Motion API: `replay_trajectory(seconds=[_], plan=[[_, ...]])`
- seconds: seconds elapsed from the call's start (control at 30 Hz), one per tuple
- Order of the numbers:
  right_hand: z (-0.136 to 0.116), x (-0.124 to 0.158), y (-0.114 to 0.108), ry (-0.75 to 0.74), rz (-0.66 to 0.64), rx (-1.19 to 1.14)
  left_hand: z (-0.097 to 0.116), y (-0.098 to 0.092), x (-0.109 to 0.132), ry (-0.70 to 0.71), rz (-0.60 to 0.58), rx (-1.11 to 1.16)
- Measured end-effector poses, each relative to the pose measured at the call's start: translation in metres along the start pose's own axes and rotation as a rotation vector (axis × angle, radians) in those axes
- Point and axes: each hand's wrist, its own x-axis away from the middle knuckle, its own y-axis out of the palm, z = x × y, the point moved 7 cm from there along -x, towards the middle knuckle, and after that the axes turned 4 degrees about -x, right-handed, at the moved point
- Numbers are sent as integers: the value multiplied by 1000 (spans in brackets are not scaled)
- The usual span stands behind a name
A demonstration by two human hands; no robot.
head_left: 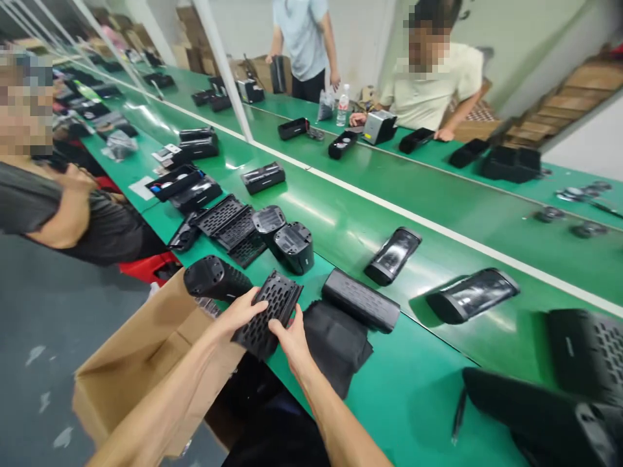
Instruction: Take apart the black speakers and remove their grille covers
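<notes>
Both my hands grip one black perforated grille panel (270, 311) at the near edge of the green belt. My left hand (238, 312) holds its left side, fingers curled over the top edge. My right hand (291, 337) clamps the lower right edge. Just left of it lies a black rounded speaker body (214, 279). To the right a long black grilled speaker (361, 299) rests on a black cloth (335, 344).
A brown cardboard box (141, 363) stands open below the belt edge. More grille panels (228, 227), two black housings (292, 245) and glossy speaker shells (471, 295) lie on the belt (418, 383). A person sits at the left; two others work across the far belt.
</notes>
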Motion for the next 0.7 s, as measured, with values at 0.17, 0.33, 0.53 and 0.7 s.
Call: replay_trajectory(seconds=[0.17,0.33,0.53,0.7], plan=[[-10,105,-114,-49,19,37,74,81,77,140,-268,220],[-13,171,-304,-24,348,571,109,272,113,-129,-801,746],[-8,122,-362,140,161,843,72,394,114,-482,-1110,813],[-8,109,-371,110,162,811,57,316,91,-134,-902,-14]])
